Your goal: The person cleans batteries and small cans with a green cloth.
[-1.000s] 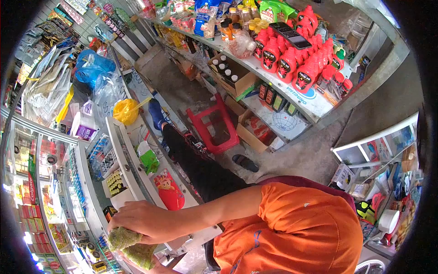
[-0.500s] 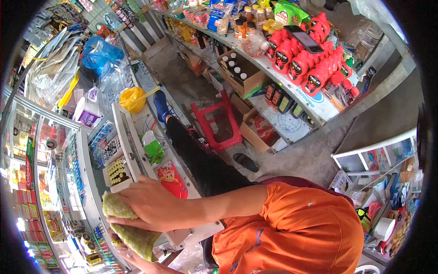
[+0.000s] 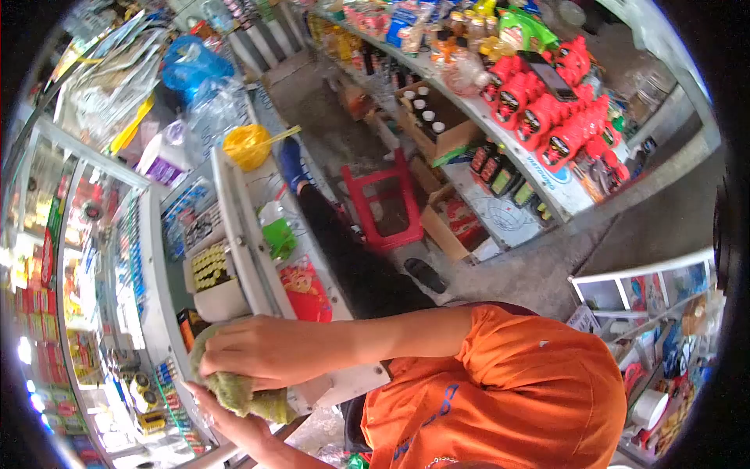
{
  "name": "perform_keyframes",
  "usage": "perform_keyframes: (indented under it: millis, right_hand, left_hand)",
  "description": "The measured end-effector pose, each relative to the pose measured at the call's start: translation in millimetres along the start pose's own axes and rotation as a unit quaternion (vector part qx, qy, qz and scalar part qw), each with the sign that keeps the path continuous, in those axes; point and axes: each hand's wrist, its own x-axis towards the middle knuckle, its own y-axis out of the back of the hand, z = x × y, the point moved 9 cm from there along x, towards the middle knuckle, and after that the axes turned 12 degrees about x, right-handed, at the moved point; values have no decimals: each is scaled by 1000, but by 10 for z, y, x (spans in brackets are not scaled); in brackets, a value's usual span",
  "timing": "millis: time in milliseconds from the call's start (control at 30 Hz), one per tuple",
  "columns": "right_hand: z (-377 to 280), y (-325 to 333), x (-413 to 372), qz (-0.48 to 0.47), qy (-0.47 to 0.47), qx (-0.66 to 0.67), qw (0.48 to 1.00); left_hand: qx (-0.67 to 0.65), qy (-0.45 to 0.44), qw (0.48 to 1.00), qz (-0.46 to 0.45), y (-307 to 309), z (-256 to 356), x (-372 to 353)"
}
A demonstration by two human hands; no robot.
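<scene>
My right hand (image 3: 254,352) is closed on a greenish-yellow cloth (image 3: 230,391), its fingers bent over the folds. Just below it, my left hand (image 3: 238,426) is against the underside of the cloth, one finger sticking out at the left. Most of its fingers are covered; something small seems to be gripped there, but I cannot make it out. Both hands are over the open top of a glass display case (image 3: 152,258). Inside the case, close to my right hand, is a box of small bottles with yellowish caps (image 3: 209,266).
Goods fill the case's shelves at left. A yellow bag (image 3: 246,147) and a green packet (image 3: 279,238) lie on the ledge beyond. A red stool (image 3: 414,223) stands on the floor. Red bottles (image 3: 539,117) and a phone (image 3: 549,76) sit on the shelf at upper right.
The view has shifted, so the surroundings appear farther right. Both hands and the cloth stay together over the case; the cloth is bunched differently and covers more of my left hand's grip.
</scene>
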Motion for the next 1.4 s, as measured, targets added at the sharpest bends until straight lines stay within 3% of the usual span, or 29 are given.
perform_keyframes:
  millis: [33, 200, 367, 433, 500, 567, 767, 833, 867, 900, 967, 1000, 1033, 1100, 1167, 1233, 1367, 1400]
  right_hand:
    - [-54, -19, 15, 6, 31, -32, 999]
    - [-52, 4, 60, 13, 19, 5, 1000]
    - [153, -23, 16, 25, -101, 67, 992]
    - [226, -45, 4, 25, -140, 97, 985]
    - [208, -39, 22, 23, -145, 63, 987]
    - [204, -84, 34, 16, -119, 61, 991]
    - [171, -151, 68, -54, -97, -8, 994]
    - [267, -57, 52, 30, -104, 65, 992]
    - [351, -14, -2, 51, -182, 96, 977]
    - [328, 9, 15, 46, -185, 98, 977]
    - [225, -62, 129, -75, -138, -100, 983]
    - [220, -178, 124, -200, -186, -141, 952]
    - [211, -192, 148, -209, -183, -134, 951]
    - [-15, -155, 288, -164, -51, -152, 973]
    - [-49, -43, 389, -127, -54, -124, 983]
    - [81, 97, 403, -63, -119, -18, 991]
    - [127, 138, 478, -37, -110, 10, 993]
    - [136, 151, 490, -28, -113, 19, 993]
  left_hand:
    - [-46, 29, 998, -16, -40, -23, 5]
    - [126, -57, 990, -27, -115, 398, -174]
    - [134, -183, 968, -110, -222, 647, -279]
    - [198, -234, 947, -92, -224, 730, -309]
    - [201, -237, 946, -89, -187, 726, -313]
    - [138, -153, 975, -88, -117, 551, -237]
    - [225, -214, 946, -98, -104, 660, -270]
    - [244, -272, 929, -54, -98, 827, -369]
    - [259, -255, 931, -33, -34, 807, -359]
    - [258, -250, 933, -28, 6, 780, -342]
    - [173, -255, 950, 47, 218, 793, -283]
    - [139, -217, 965, 49, 256, 759, -246]
    - [141, -214, 965, 59, 283, 761, -228]
    - [170, -231, 957, 44, 250, 782, -197]
    - [192, -245, 950, -2, 137, 819, -204]
    - [181, -203, 961, -54, 6, 768, -215]
    - [135, -203, 966, -80, -145, 723, -114]
    - [136, -238, 959, -74, -166, 740, -80]
